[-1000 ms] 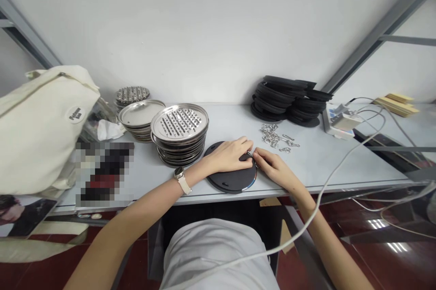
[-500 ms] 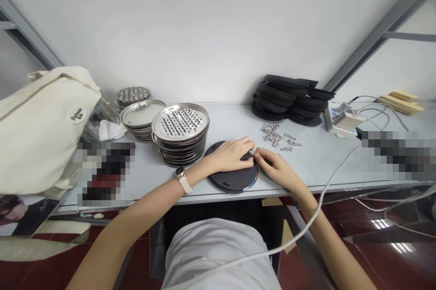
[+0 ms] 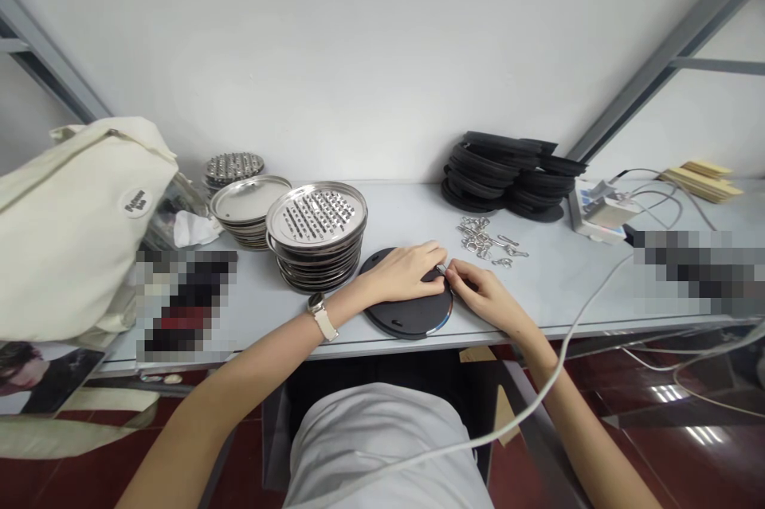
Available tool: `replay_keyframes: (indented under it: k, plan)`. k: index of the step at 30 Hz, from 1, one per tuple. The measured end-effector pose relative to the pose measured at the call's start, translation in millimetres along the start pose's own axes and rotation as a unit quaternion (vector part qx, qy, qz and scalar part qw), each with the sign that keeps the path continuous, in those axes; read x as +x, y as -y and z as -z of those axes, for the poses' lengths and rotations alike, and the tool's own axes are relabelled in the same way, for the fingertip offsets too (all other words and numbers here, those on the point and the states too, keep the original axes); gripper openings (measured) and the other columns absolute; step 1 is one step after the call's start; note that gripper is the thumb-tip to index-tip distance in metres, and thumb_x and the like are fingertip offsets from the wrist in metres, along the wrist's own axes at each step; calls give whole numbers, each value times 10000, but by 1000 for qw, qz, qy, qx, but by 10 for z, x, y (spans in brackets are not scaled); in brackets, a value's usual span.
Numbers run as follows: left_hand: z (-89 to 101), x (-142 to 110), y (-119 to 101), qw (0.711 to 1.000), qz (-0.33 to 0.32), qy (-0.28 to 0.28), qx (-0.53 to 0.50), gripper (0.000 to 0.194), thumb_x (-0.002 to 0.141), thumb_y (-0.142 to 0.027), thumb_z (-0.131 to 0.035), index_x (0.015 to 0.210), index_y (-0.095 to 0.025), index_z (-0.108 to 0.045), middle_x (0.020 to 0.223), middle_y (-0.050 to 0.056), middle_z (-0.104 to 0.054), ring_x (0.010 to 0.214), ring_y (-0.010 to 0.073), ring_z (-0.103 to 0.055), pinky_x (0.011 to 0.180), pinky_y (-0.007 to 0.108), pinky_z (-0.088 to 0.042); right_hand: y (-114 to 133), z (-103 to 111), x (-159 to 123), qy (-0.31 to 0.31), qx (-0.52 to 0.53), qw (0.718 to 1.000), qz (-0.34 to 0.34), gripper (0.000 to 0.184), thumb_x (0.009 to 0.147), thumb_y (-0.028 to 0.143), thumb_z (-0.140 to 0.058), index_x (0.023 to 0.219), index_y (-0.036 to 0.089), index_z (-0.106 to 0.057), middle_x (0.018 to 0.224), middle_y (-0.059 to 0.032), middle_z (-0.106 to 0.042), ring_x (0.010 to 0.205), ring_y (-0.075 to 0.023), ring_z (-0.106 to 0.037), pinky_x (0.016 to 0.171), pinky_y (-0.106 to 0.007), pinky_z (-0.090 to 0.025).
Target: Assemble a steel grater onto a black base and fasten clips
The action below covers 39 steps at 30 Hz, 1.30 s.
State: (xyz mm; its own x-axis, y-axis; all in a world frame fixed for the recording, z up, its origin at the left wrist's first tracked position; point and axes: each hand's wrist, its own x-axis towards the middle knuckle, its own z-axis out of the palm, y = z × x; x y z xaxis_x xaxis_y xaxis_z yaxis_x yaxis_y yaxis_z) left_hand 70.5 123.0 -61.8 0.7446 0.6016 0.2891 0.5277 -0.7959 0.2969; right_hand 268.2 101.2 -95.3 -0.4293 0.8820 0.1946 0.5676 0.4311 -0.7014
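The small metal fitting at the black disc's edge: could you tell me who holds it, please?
Both hands' fingertips pinch the small metal fitting; left hand rests on the black disc, right hand beside.

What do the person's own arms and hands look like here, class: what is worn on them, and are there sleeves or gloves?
Both forearms are bare, with no sleeves in view, and both hands are ungloved. The left hand has a wristwatch at the wrist: a small pale-faced case on a light strap. The right hand and its wrist carry nothing visible. No rings can be made out.

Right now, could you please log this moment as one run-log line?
left hand: resting on black disc | right hand: pinching small metal fitting at disc edge | loose metal fittings: behind
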Motion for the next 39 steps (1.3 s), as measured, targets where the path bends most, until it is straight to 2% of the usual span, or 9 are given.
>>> replay_keyframes:
  k: [13,27,39]
  plan:
    - [27,3,-27,1000,17,17,-12,96,870,-283,-490,875,-187,-493,934,33,-547,737,153,-533,598,273,-378,-2,7,-19,-7,-13,1000,-1,302,964,361,-393,709,203,-422,632,22,-455,607,-138,-427,588,-252,-358]
    - [8,5,-10,1000,-5,7,-13,97,870,-280,-489,865,-183,-488,915,22,-548,725,143,-525,584,271,-364,-5,4,-21,-11,-26,1000,-2,298,955,352,-399,698,203,-411,619,28,-438,589,-132,-407,570,-251,-340]
    - [16,10,-23,1000,0,18,-21,99,872,-273,-486,893,-180,-512,931,30,-549,765,152,-538,631,282,-404,10,8,-29,-14,-34,999,-3,280,942,329,-402,692,204,-402,609,29,-437,581,-130,-407,561,-251,-338]
